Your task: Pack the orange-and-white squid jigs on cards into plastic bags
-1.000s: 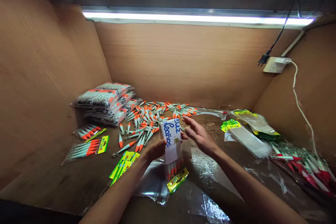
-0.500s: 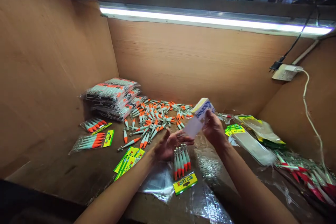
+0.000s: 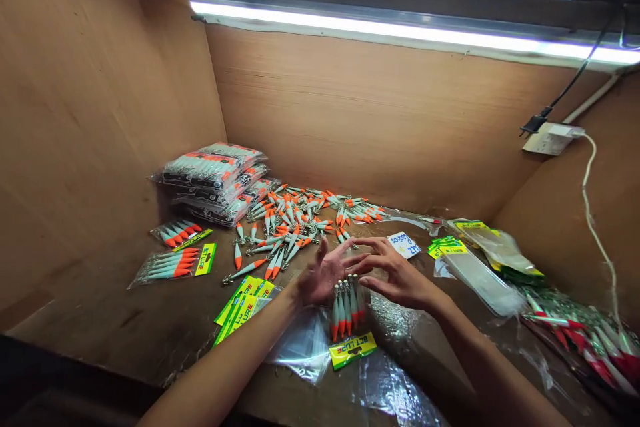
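Observation:
My left hand (image 3: 324,275) is palm up with its fingers stretched out, just above the hook ends of a row of several squid jigs (image 3: 347,310). These jigs are pale with orange tips and lie against a green-and-yellow header card (image 3: 353,349). My right hand (image 3: 395,275) reaches across, palm down, its fingers spread and their tips close to my left fingers. Nothing can be made out in either hand. Just beyond my right hand, a white card with blue print (image 3: 404,245) lies on the table.
Loose squid jigs (image 3: 293,220) are heaped behind my hands, beside stacked bagged jigs (image 3: 215,177). Left lie packed jigs (image 3: 173,263) and header cards (image 3: 245,307). Clear plastic bags (image 3: 303,343) lie in front. Right are carded clear bags (image 3: 483,277) and red-and-white jigs (image 3: 595,340).
My right hand has let go of the white, blue-printed item, which now lies on the table behind it. That hand has moved left and down to my left hand. The view has shifted slightly.

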